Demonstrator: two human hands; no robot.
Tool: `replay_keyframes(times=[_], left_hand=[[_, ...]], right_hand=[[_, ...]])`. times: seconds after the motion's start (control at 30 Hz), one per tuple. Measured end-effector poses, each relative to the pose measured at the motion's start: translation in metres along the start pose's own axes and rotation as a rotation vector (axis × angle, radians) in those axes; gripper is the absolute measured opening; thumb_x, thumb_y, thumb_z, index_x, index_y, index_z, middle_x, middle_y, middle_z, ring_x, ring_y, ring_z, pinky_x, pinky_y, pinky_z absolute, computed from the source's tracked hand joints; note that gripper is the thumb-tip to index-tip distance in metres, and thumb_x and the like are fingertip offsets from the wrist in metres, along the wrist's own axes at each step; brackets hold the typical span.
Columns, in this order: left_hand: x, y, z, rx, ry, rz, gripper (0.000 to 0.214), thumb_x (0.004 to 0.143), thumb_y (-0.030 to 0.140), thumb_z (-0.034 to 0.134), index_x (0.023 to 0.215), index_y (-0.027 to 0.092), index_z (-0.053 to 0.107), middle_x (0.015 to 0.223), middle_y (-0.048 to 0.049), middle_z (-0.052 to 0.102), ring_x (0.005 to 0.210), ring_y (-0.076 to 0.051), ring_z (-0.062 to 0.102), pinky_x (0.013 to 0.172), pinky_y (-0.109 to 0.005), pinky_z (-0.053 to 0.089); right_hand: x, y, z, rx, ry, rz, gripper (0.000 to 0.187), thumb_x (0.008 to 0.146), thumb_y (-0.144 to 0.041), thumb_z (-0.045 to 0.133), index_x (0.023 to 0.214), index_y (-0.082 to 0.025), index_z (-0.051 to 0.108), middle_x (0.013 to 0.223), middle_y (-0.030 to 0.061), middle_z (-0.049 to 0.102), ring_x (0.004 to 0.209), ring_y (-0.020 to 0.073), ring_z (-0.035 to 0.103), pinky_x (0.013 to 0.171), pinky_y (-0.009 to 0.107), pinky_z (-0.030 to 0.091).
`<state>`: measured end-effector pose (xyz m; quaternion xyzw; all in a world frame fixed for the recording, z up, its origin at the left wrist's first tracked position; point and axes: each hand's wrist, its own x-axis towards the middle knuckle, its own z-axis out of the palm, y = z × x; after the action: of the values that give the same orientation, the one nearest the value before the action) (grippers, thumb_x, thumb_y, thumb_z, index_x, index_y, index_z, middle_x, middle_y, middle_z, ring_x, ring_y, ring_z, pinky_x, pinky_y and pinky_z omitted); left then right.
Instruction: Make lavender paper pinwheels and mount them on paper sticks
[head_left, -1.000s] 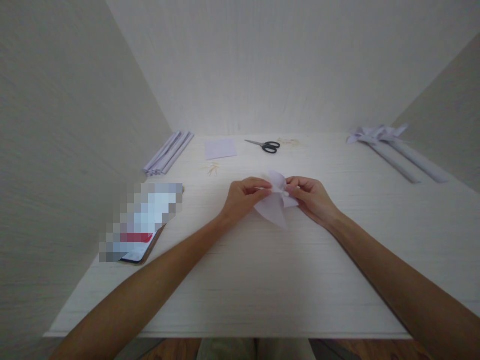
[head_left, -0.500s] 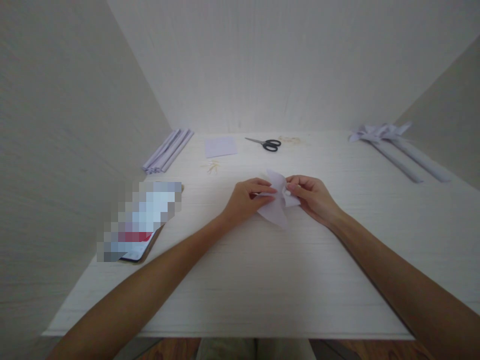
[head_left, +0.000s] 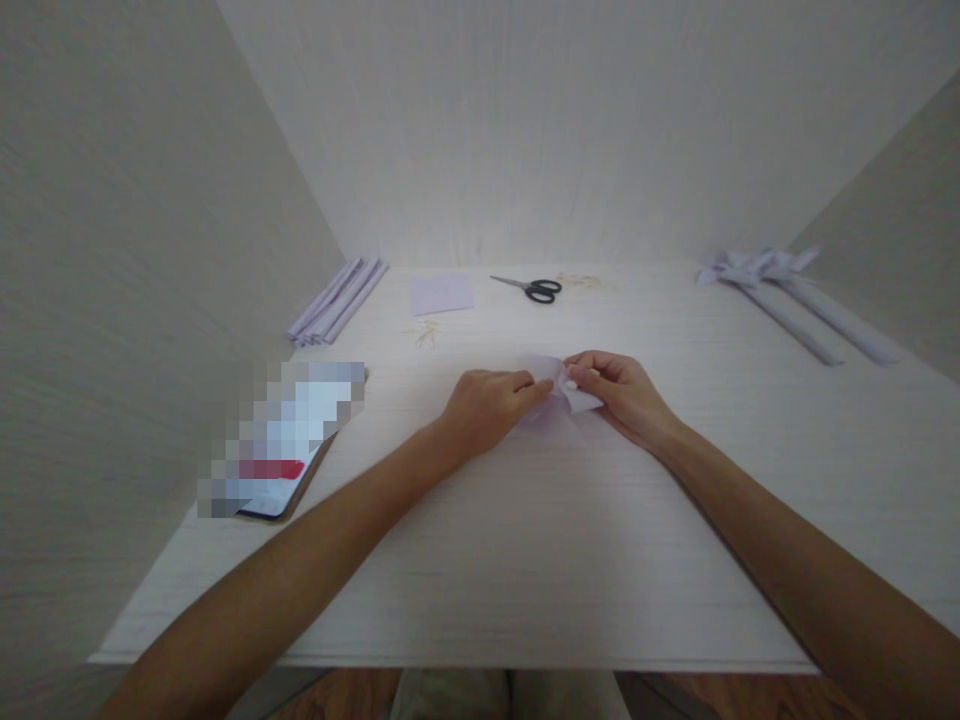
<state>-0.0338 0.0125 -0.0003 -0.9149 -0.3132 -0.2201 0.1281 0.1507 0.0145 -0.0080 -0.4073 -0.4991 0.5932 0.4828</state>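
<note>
A pale lilac paper pinwheel (head_left: 581,402) is between my two hands, just above the middle of the white table. My left hand (head_left: 491,405) is closed, thumb and fingers pinching the pinwheel near its centre. From the other side, my right hand (head_left: 619,390) grips it with thumb and forefinger, and a small white bit shows at the fingertips. Part of the folded paper is hidden behind the fingers, and its lower flap looks blurred.
Scissors with black handles (head_left: 541,290) lie at the back, near thin pale strips (head_left: 581,280) and more strips (head_left: 426,332). Lilac paper (head_left: 441,293) and rolled paper sticks (head_left: 337,305) are left. A phone (head_left: 300,440) lies front left. Two pinwheels on paper sticks (head_left: 795,320) rest right.
My left hand has turned and closed in toward the pinwheel's centre, its fingers now folded over. The flaps have been drawn in and shifted. My right hand has stayed almost in place.
</note>
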Motion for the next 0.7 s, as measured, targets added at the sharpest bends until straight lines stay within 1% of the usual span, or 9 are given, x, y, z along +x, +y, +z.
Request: replay_keyframes(times=[0.03,0.1,0.17,0.2,0.3,0.37,0.43,0.57,0.7], left_hand=[[0.001,0.001,-0.001,0.02,-0.004,0.001,0.023,0.082,0.023,0.041,0.095,0.021,0.06,0.08,-0.0021,0.065,0.059,-0.011,0.057,0.047,-0.02,0.037],[0.003,0.004,-0.003,-0.007,0.013,-0.023,0.022,0.082,0.024,0.041,0.089,0.02,0.061,0.085,-0.0031,0.064,0.067,-0.012,0.057,0.049,-0.02,0.038],[0.005,0.005,-0.001,-0.123,0.058,-0.046,0.02,0.081,0.023,0.042,0.083,0.019,0.062,0.09,-0.0036,0.063,0.076,-0.013,0.056,0.057,-0.021,0.041],[0.005,0.005,0.0,-0.203,0.089,-0.048,0.02,0.08,0.022,0.043,0.081,0.018,0.063,0.089,-0.0037,0.064,0.078,-0.013,0.056,0.062,-0.022,0.043],[0.006,0.006,0.005,-0.434,0.207,-0.043,0.017,0.078,0.018,0.047,0.076,0.016,0.064,0.08,-0.0046,0.065,0.078,-0.012,0.055,0.07,-0.023,0.044],[0.005,0.008,0.008,-0.545,0.282,-0.067,0.016,0.077,0.018,0.05,0.075,0.014,0.065,0.076,-0.0057,0.065,0.075,-0.012,0.055,0.069,-0.023,0.045],[0.006,0.01,0.009,-0.615,0.328,-0.102,0.014,0.075,0.019,0.052,0.074,0.014,0.065,0.074,-0.0061,0.065,0.071,-0.011,0.056,0.067,-0.022,0.046],[0.007,0.013,0.008,-0.674,0.332,-0.154,0.012,0.073,0.02,0.055,0.072,0.016,0.066,0.071,-0.005,0.065,0.067,-0.01,0.056,0.062,-0.021,0.046],[0.008,0.012,0.006,-0.667,0.325,-0.163,0.012,0.073,0.021,0.056,0.072,0.016,0.066,0.07,-0.0044,0.064,0.066,-0.01,0.056,0.062,-0.021,0.046]], right_hand=[[0.0,0.0,0.0,0.007,-0.003,-0.001,0.019,0.062,-0.029,0.067,0.057,-0.016,0.054,0.072,-0.0012,0.055,0.057,0.0071,0.046,0.05,0.021,0.032],[-0.001,-0.001,0.0,0.012,-0.014,-0.011,0.019,0.061,-0.028,0.067,0.055,-0.016,0.053,0.071,-0.0017,0.054,0.057,0.0069,0.045,0.05,0.021,0.031],[-0.001,-0.002,0.0,0.016,-0.037,-0.022,0.02,0.06,-0.027,0.068,0.053,-0.016,0.053,0.068,-0.0024,0.052,0.057,0.0067,0.044,0.051,0.021,0.031],[-0.001,-0.003,0.0,0.021,-0.052,-0.024,0.02,0.059,-0.026,0.068,0.052,-0.016,0.053,0.066,-0.0027,0.051,0.056,0.0066,0.043,0.051,0.021,0.031],[-0.001,-0.006,-0.002,0.035,-0.1,0.003,0.022,0.057,-0.026,0.07,0.049,-0.015,0.053,0.06,-0.0032,0.049,0.053,0.0063,0.042,0.049,0.021,0.029],[-0.002,-0.007,-0.002,0.037,-0.106,0.04,0.023,0.056,-0.027,0.07,0.048,-0.015,0.053,0.055,-0.0036,0.049,0.049,0.006,0.041,0.046,0.021,0.027],[-0.002,-0.008,-0.003,0.033,-0.087,0.078,0.023,0.055,-0.028,0.071,0.049,-0.016,0.053,0.052,-0.004,0.048,0.047,0.0059,0.04,0.045,0.021,0.027],[-0.003,-0.009,-0.002,0.011,-0.067,0.131,0.023,0.053,-0.029,0.072,0.051,-0.016,0.054,0.049,-0.0045,0.048,0.045,0.0059,0.04,0.045,0.021,0.027],[-0.003,-0.01,-0.002,0.002,-0.075,0.14,0.024,0.053,-0.03,0.072,0.051,-0.015,0.054,0.049,-0.0046,0.048,0.045,0.0058,0.039,0.045,0.021,0.027]])
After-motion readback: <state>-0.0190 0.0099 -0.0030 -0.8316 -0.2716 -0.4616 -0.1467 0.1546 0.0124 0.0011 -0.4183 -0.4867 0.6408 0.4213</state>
